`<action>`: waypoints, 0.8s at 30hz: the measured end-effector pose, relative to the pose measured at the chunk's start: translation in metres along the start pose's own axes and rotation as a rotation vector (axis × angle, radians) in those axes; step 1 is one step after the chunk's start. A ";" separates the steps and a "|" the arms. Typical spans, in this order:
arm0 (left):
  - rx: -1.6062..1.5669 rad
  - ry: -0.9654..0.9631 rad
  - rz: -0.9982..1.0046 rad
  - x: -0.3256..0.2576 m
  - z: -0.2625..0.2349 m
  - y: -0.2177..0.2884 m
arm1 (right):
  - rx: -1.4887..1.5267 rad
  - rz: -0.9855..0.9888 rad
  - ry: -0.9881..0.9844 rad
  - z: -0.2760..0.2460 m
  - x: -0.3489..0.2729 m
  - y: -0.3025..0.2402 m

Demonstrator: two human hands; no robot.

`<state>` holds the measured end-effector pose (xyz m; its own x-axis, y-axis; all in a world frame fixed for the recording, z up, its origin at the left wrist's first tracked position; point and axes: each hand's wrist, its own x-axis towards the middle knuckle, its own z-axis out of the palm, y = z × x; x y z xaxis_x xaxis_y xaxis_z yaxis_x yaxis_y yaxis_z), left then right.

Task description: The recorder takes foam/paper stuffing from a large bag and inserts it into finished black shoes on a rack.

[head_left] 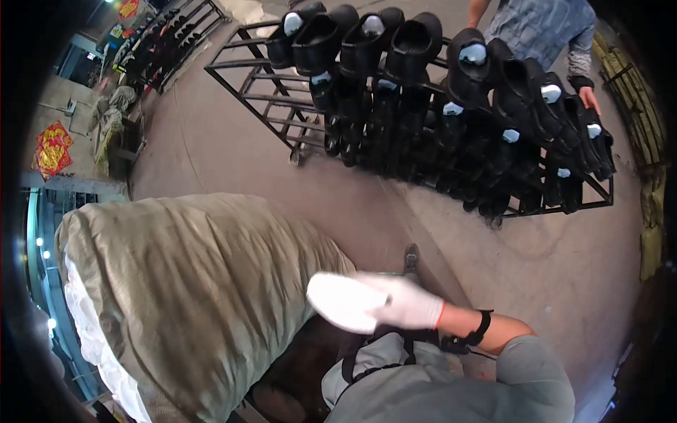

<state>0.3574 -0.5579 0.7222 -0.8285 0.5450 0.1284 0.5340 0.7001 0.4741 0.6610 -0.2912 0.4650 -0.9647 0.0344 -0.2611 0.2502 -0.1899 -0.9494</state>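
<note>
My right hand (409, 303), in a white glove with a red cuff edge, is closed on a flat white oval pad (345, 303) in front of my body. Motion smears the pad and the fingers, so its exact kind does not show. The pad lies just beside the right edge of a big bulging beige sack (190, 296). My left hand does not show. Beyond, black clog-like shoes (416, 46) stand in rows on a metal rack, and white pieces (472, 54) show in several of them.
The black metal rack (247, 92) spans the far side on the concrete floor (233, 162). Another person (539, 32) stands behind it, a hand (589, 101) at its right end. White material (99, 345) shows at the sack's left side. A second shoe rack (187, 42) stands far left.
</note>
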 end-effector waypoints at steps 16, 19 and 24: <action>0.250 -0.612 0.663 0.166 0.613 -0.038 | 0.626 -0.114 0.907 -0.285 0.248 0.205; 0.359 -0.455 0.692 0.212 0.656 -0.066 | 0.702 -0.231 0.921 -0.310 0.289 0.244; 0.127 -0.646 0.446 0.284 0.688 -0.102 | 0.283 -0.215 0.895 -0.308 0.318 0.226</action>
<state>0.1840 -0.1572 0.1115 -0.2912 0.9187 -0.2669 0.8395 0.3792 0.3891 0.4358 -0.0213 0.1136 -0.5378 0.8099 -0.2340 -0.0670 -0.3177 -0.9458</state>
